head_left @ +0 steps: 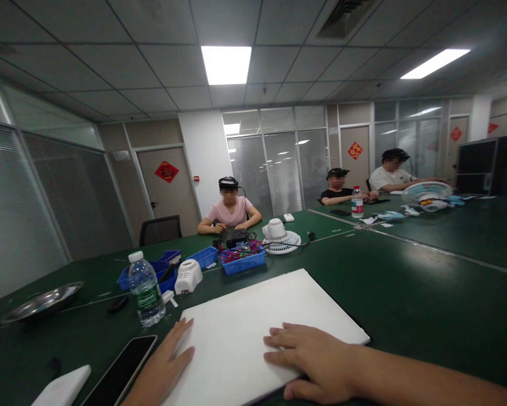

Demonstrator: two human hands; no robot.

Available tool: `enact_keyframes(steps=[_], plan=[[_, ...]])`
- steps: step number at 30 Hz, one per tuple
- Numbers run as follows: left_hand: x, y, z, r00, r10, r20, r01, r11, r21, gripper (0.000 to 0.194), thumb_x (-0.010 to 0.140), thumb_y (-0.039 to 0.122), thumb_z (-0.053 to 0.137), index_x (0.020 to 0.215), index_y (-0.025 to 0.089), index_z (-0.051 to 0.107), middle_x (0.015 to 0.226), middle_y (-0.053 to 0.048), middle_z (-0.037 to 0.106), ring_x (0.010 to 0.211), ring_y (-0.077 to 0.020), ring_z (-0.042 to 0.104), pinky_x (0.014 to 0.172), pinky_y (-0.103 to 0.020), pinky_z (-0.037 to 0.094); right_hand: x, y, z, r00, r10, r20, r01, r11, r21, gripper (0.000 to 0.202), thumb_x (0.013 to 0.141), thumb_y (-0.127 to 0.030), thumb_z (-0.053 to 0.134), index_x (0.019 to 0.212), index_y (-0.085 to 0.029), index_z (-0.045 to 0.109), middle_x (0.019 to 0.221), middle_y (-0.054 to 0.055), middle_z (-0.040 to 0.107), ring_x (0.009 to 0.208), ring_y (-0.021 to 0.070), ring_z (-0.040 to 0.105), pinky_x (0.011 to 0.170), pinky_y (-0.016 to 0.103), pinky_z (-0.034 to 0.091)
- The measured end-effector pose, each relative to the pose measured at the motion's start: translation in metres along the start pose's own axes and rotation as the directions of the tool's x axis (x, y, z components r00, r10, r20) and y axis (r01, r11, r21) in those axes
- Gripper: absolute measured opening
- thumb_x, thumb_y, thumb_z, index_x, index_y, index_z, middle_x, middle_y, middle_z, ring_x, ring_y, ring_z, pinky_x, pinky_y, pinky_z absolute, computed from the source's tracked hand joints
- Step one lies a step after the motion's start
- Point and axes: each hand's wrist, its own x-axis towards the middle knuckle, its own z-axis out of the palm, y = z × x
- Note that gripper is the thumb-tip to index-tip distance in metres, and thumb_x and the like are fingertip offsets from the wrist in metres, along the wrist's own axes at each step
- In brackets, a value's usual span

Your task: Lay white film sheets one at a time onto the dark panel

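Observation:
A large flat white board or pad (253, 316) lies on the green table in front of me; its exact kind I cannot tell. My left hand (168, 361) rests along its left edge, fingers stretched out and holding nothing. On the right, my right hand (308, 358) lies on the near right part of the white surface, fingers spread, its thumb over the front edge. Just left of my left hand is a dark-screened phone (122, 369). A water bottle with a green label (146, 293) stands upright beyond it.
Blue bins (242, 262) with wires, a white fan part (281, 239) and a white housing (188, 276) sit beyond the board. At left are a metal tray (45, 301) and a white device (65, 386). Across the table sit several people, one in pink (232, 213).

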Motion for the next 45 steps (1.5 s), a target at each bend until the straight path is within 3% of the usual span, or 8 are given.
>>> enact_keyframes(steps=[7, 11, 14, 18, 26, 35, 40, 45], plan=[[-0.004, 0.011, -0.003, 0.996, -0.017, 0.087, 0.009, 0.996, 0.092, 0.074, 0.083, 0.056, 0.051, 0.147, 0.018, 0.047, 0.163, -0.011, 0.030, 0.152, -0.0308, 0.020, 0.124, -0.052, 0.015, 0.002, 0.002, 0.000, 0.999, 0.031, -0.038, -0.032, 0.999, -0.015, 0.068, 0.086, -0.057, 0.064, 0.146, -0.029, 0.049, 0.153, 0.010, 0.046, 0.142, 0.0320, 0.039, 0.119, 0.054, 0.025], [-0.003, 0.008, -0.003, 0.997, -0.011, 0.077, 0.002, 0.994, 0.107, 0.074, 0.084, 0.058, 0.050, 0.146, 0.018, 0.049, 0.163, -0.011, 0.031, 0.151, -0.0305, 0.024, 0.124, -0.052, 0.017, 0.004, 0.005, 0.009, 0.981, -0.172, -0.092, 0.146, 0.961, -0.236, 0.045, 0.093, -0.048, 0.056, 0.133, -0.027, 0.060, 0.140, 0.005, 0.060, 0.131, 0.0253, 0.053, 0.110, 0.044, 0.041], [-0.002, 0.007, -0.004, 0.999, -0.015, 0.034, 0.014, 0.999, 0.037, 0.076, 0.081, 0.061, 0.053, 0.143, 0.017, 0.052, 0.159, -0.011, 0.040, 0.148, -0.0314, 0.033, 0.123, -0.052, 0.021, 0.007, 0.006, 0.017, 0.904, -0.411, -0.117, 0.305, 0.813, -0.495, 0.031, 0.098, -0.037, 0.049, 0.124, -0.026, 0.062, 0.132, 0.002, 0.066, 0.114, 0.0176, 0.064, 0.083, 0.030, 0.054], [0.000, 0.009, -0.012, 1.000, -0.016, -0.001, 0.015, 0.992, -0.126, 0.074, 0.082, 0.064, 0.051, 0.137, 0.017, 0.059, 0.151, -0.009, 0.051, 0.142, -0.0301, 0.044, 0.122, -0.050, 0.025, 0.007, 0.003, 0.011, 0.772, -0.634, -0.040, 0.408, 0.543, -0.734, 0.025, 0.099, -0.035, 0.050, 0.113, -0.023, 0.067, 0.129, 0.002, 0.068, 0.097, 0.0176, 0.070, 0.055, 0.026, 0.053], [0.012, 0.000, -0.025, 1.000, -0.018, -0.016, 0.014, 0.966, -0.257, 0.049, 0.080, 0.042, 0.048, 0.118, 0.024, 0.073, 0.137, -0.001, 0.065, 0.136, -0.0285, 0.052, 0.122, -0.050, 0.026, -0.001, 0.002, -0.032, 0.678, -0.733, -0.056, 0.357, 0.395, -0.847, 0.021, 0.092, -0.028, 0.057, 0.104, -0.019, 0.073, 0.123, 0.007, 0.070, 0.101, 0.0246, 0.071, 0.067, 0.028, 0.060], [-0.003, 0.004, -0.020, 0.984, 0.177, -0.005, -0.176, 0.978, -0.110, 0.065, 0.070, 0.041, 0.071, 0.134, 0.032, 0.061, 0.149, 0.000, 0.054, 0.140, -0.0331, 0.047, 0.121, -0.055, 0.028, -0.012, 0.029, -0.044, 0.748, -0.657, -0.097, 0.247, 0.411, -0.878, 0.038, 0.090, -0.022, 0.061, 0.127, -0.016, 0.063, 0.141, 0.011, 0.057, 0.131, 0.0317, 0.053, 0.099, 0.043, 0.054], [-0.005, 0.021, -0.029, 0.996, 0.086, 0.005, -0.086, 0.993, -0.081, 0.056, 0.076, 0.033, 0.063, 0.132, 0.029, 0.064, 0.145, 0.000, 0.058, 0.137, -0.0314, 0.052, 0.122, -0.054, 0.029, -0.004, 0.043, -0.026, 0.703, -0.687, -0.183, 0.265, 0.493, -0.829, 0.035, 0.093, -0.019, 0.056, 0.127, -0.015, 0.062, 0.132, 0.013, 0.065, 0.130, 0.0249, 0.055, 0.094, 0.039, 0.055], [-0.010, 0.030, -0.034, 0.996, 0.079, 0.035, -0.077, 0.996, -0.050, 0.053, 0.079, 0.030, 0.058, 0.132, 0.027, 0.064, 0.146, -0.002, 0.057, 0.137, -0.0281, 0.051, 0.122, -0.050, 0.029, 0.004, 0.039, -0.018, 0.628, -0.670, -0.396, 0.127, 0.590, -0.797, 0.030, 0.089, -0.014, 0.064, 0.118, -0.013, 0.066, 0.106, 0.013, 0.071, 0.096, 0.0204, 0.068, 0.078, 0.033, 0.056]])
